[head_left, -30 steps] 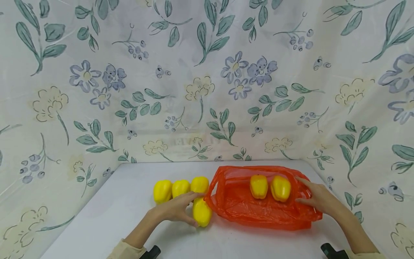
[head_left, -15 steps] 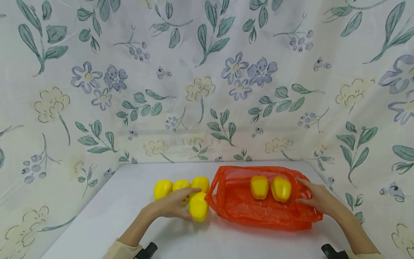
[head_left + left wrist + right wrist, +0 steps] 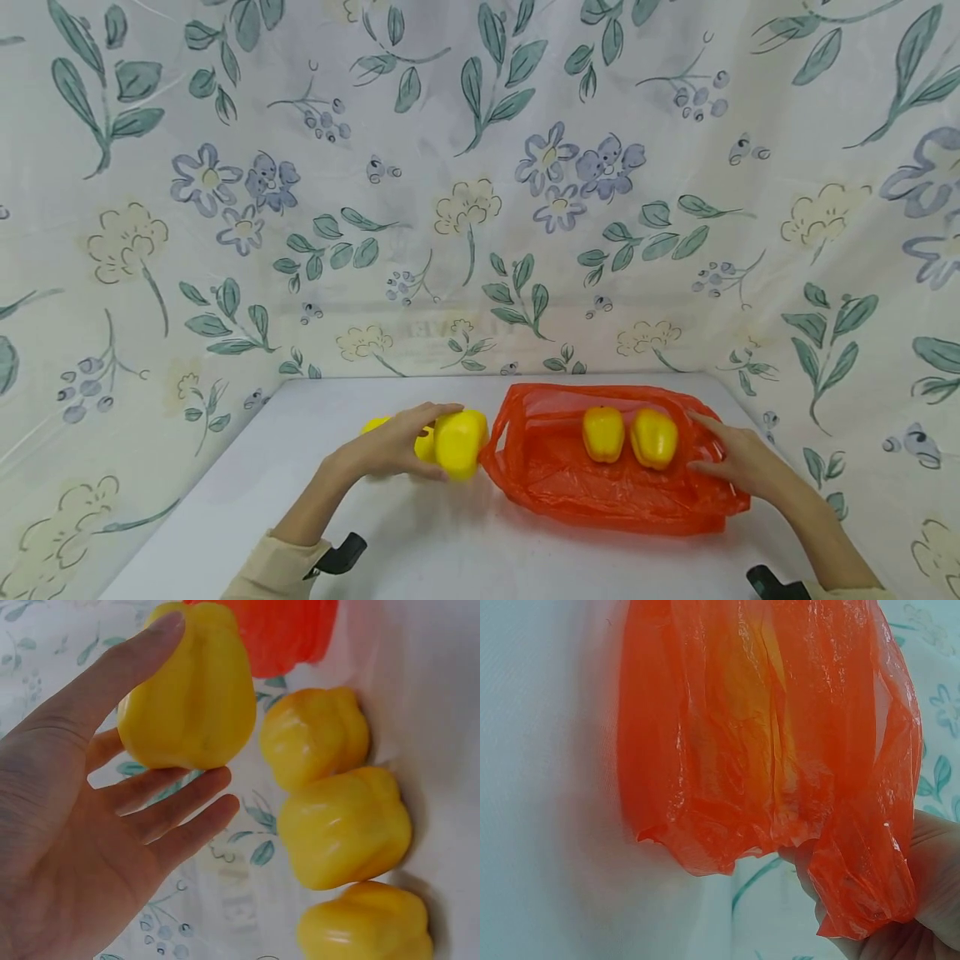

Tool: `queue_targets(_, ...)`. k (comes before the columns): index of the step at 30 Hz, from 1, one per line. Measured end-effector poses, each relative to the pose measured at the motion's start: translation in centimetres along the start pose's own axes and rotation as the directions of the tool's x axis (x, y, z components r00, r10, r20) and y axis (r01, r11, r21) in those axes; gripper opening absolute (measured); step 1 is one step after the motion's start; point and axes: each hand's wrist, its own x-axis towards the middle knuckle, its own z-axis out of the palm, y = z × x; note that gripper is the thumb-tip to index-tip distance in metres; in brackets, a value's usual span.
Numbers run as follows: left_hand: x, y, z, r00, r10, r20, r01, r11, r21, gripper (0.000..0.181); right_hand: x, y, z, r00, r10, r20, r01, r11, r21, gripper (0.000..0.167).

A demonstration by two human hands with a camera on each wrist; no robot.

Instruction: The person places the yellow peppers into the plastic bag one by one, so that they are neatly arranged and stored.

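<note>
My left hand (image 3: pixel 386 446) pinches a yellow bell pepper (image 3: pixel 462 446) between thumb and fingers, just left of the bag's opening. In the left wrist view this pepper (image 3: pixel 191 690) is off the table, with the lower fingers spread free. Three more bell peppers, a near one (image 3: pixel 315 739), a middle one (image 3: pixel 345 825) and an end one (image 3: pixel 367 930), stand in a row beside it; my left hand partly hides them in the head view. My right hand (image 3: pixel 738 458) grips the right end of a red plastic bag (image 3: pixel 570 487). Inside the bag lie two bell peppers (image 3: pixel 603 435).
The bag lies on its side on a white table (image 3: pixel 420 550), its handle loop (image 3: pixel 498 437) facing left. A floral curtain (image 3: pixel 480 208) closes off the back and both sides. Black wrist mounts (image 3: pixel 341 554) sit at both cuffs.
My left hand has lifted the front bell pepper off the table and moved it up and away from me, in front of the others. The right hand and bag have stayed put.
</note>
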Motion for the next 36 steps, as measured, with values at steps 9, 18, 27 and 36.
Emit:
queue_targets(9,1.7,1.6,-1.5,0.998,0.039,-0.047,-0.04,0.999,-0.009,0.09,0.0,0.0,-0.1,1.0,0.022,0.018,-0.022,1.0,0.016,0.083)
queue_targets(18,4.2,3.9,-1.7,0.995,0.079,-0.064,-0.079,0.997,-0.002,0.09,0.0,0.0,-0.1,1.0,0.009,0.014,-0.009,1.0,0.011,0.084)
queue_targets(27,6.5,5.9,-0.8,0.988,0.15,-0.035,-0.15,0.989,0.009,0.089,0.0,-0.1,-0.1,1.0,0.023,0.021,-0.023,1.0,0.021,0.084)
queue_targets(36,8.9,6.9,0.8,0.984,0.179,0.025,-0.179,0.984,-0.004,0.088,0.0,-0.1,-0.2,0.999,0.026,0.03,-0.027,0.999,0.021,0.083)
